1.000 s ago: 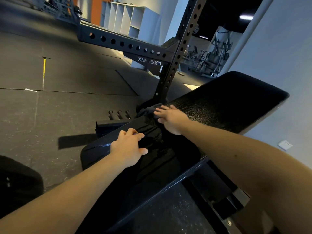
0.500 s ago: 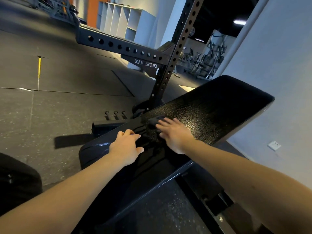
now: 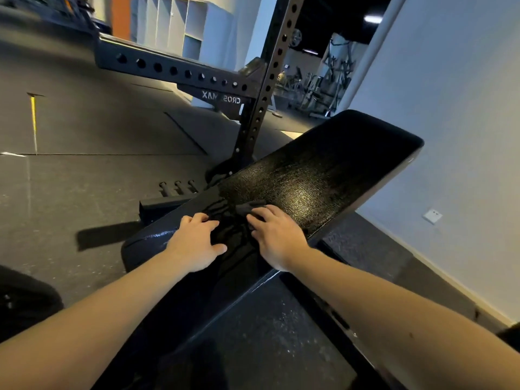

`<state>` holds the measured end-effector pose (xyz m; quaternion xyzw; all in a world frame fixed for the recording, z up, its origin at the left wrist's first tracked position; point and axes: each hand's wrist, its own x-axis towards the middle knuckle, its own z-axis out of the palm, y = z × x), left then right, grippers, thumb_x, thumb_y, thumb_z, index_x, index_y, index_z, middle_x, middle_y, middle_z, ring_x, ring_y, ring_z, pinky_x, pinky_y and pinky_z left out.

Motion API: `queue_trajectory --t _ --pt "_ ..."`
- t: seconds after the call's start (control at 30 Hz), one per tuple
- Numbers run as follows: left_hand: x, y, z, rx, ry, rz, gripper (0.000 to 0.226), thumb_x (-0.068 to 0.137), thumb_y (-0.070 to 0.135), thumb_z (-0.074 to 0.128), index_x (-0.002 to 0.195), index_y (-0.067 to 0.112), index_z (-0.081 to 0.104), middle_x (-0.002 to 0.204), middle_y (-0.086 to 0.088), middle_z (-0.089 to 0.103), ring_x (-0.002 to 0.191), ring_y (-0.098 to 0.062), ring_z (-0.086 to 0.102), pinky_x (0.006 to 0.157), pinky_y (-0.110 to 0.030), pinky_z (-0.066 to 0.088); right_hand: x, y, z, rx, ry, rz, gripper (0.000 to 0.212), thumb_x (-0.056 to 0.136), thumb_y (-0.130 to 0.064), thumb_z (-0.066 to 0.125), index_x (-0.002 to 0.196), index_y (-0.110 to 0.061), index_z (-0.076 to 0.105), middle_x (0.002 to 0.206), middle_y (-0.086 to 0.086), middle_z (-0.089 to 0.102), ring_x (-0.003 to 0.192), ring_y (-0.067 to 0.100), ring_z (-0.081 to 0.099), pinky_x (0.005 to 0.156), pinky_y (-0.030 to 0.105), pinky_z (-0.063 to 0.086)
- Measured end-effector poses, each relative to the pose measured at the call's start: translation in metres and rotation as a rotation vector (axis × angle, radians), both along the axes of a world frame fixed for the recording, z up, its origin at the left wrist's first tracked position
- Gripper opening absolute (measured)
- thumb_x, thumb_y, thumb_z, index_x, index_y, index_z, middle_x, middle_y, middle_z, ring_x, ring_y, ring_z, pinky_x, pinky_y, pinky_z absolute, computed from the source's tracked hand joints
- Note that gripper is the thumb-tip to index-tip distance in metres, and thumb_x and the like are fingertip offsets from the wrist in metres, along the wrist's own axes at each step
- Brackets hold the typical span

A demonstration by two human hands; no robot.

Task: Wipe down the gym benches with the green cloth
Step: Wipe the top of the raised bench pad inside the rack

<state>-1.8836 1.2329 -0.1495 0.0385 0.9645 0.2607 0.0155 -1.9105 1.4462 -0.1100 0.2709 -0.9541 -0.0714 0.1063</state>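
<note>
A long black padded gym bench (image 3: 323,170) runs from lower left to upper right, its near half shiny and wet. My right hand (image 3: 274,237) lies flat on a dark crumpled cloth (image 3: 249,207), pressing it onto the pad; only a small bunch of cloth shows past the fingertips, and its colour looks dark in this light. My left hand (image 3: 197,243) rests on the pad's left edge with the fingers spread and the fingertips over the side.
A black perforated rack upright (image 3: 267,88) and crossbeam (image 3: 174,70) stand just behind the bench. Three pegs (image 3: 177,187) stick up from the rack base on the rubber floor. A white wall (image 3: 450,122) with a socket (image 3: 432,215) is at right.
My right hand has slid the cloth from the bench's far left edge toward the near right across the pad. My left hand has stayed on the pad's edge.
</note>
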Motion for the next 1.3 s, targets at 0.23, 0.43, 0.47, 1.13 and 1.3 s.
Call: queue_trajectory --t 0.23,0.43,0.47,1.13,1.3 --pt "0.012 -0.003 0.007 -0.087 -0.147 -0.095 0.095 0.086 0.054 0.072 0.160 0.024 0.022 0.161 -0.005 0.017 0.148 -0.034 0.012 0.116 -0.048 0.029 0.001 0.022 0.010 -0.071 0.133 -0.350 0.052 0.109 -0.033 0.027 0.158 -0.014 0.033 0.169 0.009 0.019 0.157 0.030 0.003 0.128 0.044 0.004" --pt "0.020 0.000 0.001 -0.114 -0.117 -0.072 0.092 0.088 0.054 0.070 0.160 0.021 0.023 0.161 -0.006 0.021 0.147 -0.033 0.015 0.116 -0.047 0.030 0.069 -0.008 -0.035 -0.087 0.078 -0.165 0.056 0.106 -0.034 0.026 0.151 -0.008 0.046 0.162 0.011 0.037 0.155 0.032 0.021 0.128 0.046 0.012" --pt "0.020 0.001 0.001 -0.105 -0.116 -0.071 0.091 0.088 0.054 0.070 0.159 0.021 0.023 0.160 -0.006 0.021 0.147 -0.033 0.016 0.115 -0.046 0.030 0.070 -0.001 -0.032 -0.069 0.051 -0.110 0.059 0.104 -0.036 0.022 0.150 -0.009 0.049 0.160 0.010 0.041 0.154 0.031 0.025 0.127 0.046 0.014" --pt "0.030 -0.010 -0.003 -0.013 -0.113 -0.128 0.091 0.083 0.046 0.078 0.156 0.023 0.028 0.154 -0.003 0.023 0.145 -0.031 0.017 0.112 -0.043 0.032 0.053 0.030 -0.021 -0.018 0.103 0.025 0.050 0.105 -0.032 0.036 0.147 -0.011 0.052 0.157 0.009 0.046 0.152 0.029 0.031 0.126 0.044 0.014" --pt "0.030 -0.014 -0.005 0.028 -0.086 -0.099 0.083 0.087 0.041 0.076 0.155 0.023 0.033 0.155 -0.002 0.025 0.146 -0.029 0.017 0.113 -0.045 0.032 0.044 0.009 -0.014 -0.112 0.118 -0.142 0.052 0.108 -0.034 0.037 0.156 -0.013 0.038 0.166 0.011 0.028 0.156 0.032 0.013 0.128 0.044 0.007"
